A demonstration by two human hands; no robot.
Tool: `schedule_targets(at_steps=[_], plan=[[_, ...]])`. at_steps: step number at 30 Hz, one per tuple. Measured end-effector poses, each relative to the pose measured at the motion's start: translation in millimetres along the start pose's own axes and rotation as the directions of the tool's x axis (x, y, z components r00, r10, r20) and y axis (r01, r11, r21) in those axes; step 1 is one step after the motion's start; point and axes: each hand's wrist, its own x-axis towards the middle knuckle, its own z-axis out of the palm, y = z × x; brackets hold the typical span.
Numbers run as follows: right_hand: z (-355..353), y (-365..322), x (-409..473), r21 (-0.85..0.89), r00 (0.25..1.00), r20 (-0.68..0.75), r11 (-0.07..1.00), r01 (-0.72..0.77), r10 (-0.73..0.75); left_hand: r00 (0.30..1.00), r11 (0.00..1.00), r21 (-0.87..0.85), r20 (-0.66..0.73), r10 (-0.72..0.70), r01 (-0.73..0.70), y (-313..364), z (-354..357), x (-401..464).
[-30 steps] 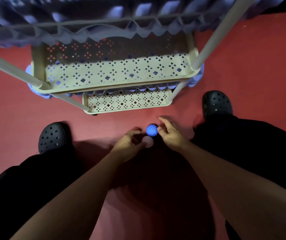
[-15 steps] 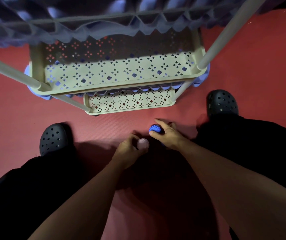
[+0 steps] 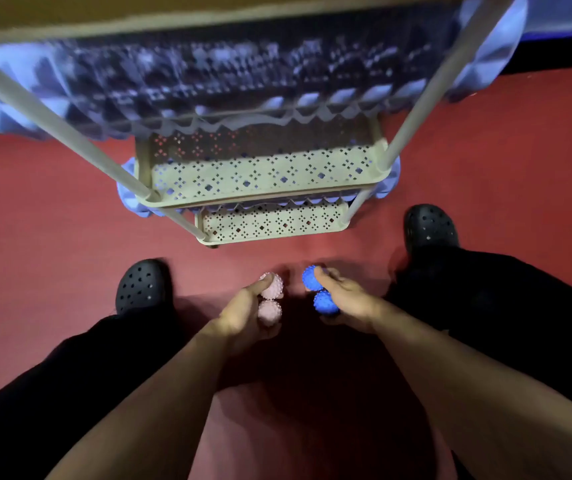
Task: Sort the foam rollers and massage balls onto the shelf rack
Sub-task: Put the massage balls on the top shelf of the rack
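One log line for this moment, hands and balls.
left hand: holds two pink balls | right hand: holds two blue balls | shelf rack: ahead

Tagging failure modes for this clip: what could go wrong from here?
1. Each hand carries two spiky balls: the left hand grips two pink balls, the right hand two blue balls. One may slip out on the way up.
2. The rack shelves are perforated with low rims; a ball set down fast might roll off.
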Motion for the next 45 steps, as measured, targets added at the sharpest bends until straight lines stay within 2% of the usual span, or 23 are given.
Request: schedule_targets(at_steps=[3, 6, 10, 16, 23, 27, 33, 39, 45], plan=[[4, -22, -40, 0.199, 0.991, 0.125, 0.977, -0.079, 0.055, 0.996, 0.996, -0.012, 0.005, 0.090, -0.090, 10, 12, -39], [4, -47, -88, 0.296, 0.978, 0.207, 0.955, -0.025, -0.039, 0.987, 0.986, 0.027, 0.018, 0.162, -0.162, 25, 31, -92], [10, -89, -167, 0.276, 0.955, 0.241, 0.955, 0.105, -0.174, 0.950, 0.948, 0.068, 0.052, 0.308, -0.311, 52, 62, -182], [25, -153, -300, 0.257, 0.871, 0.274, 0.904, 0.342, -0.408, 0.836, 0.827, 0.136, 0.152, 0.527, -0.546, 79, 106, -324], [43, -197, -466, 0.186, 0.663, 0.316, 0.729, 0.658, -0.679, 0.635, 0.630, 0.108, 0.240, 0.734, -0.769, 77, 155, -488], [52, -220, -539, 0.159, 0.548, 0.273, 0.599, 0.785, -0.791, 0.501, 0.481, 0.141, 0.287, 0.816, -0.865, 81, 170, -557], [51, -266, -625, 0.022, 0.451, 0.226, 0.467, 0.884, -0.864, 0.325, 0.256, 0.232, 0.347, 0.880, -0.939, 106, 187, -635], [36, -318, -686, -0.217, 0.308, 0.165, 0.270, 0.938, -0.937, 0.166, 0.003, 0.429, 0.342, 0.925, -0.904, 137, 227, -699], [23, -406, -716, -0.505, 0.117, 0.143, 0.029, 0.862, -0.983, -0.088, -0.275, 0.622, 0.315, 0.945, -0.733, 217, 269, -733]])
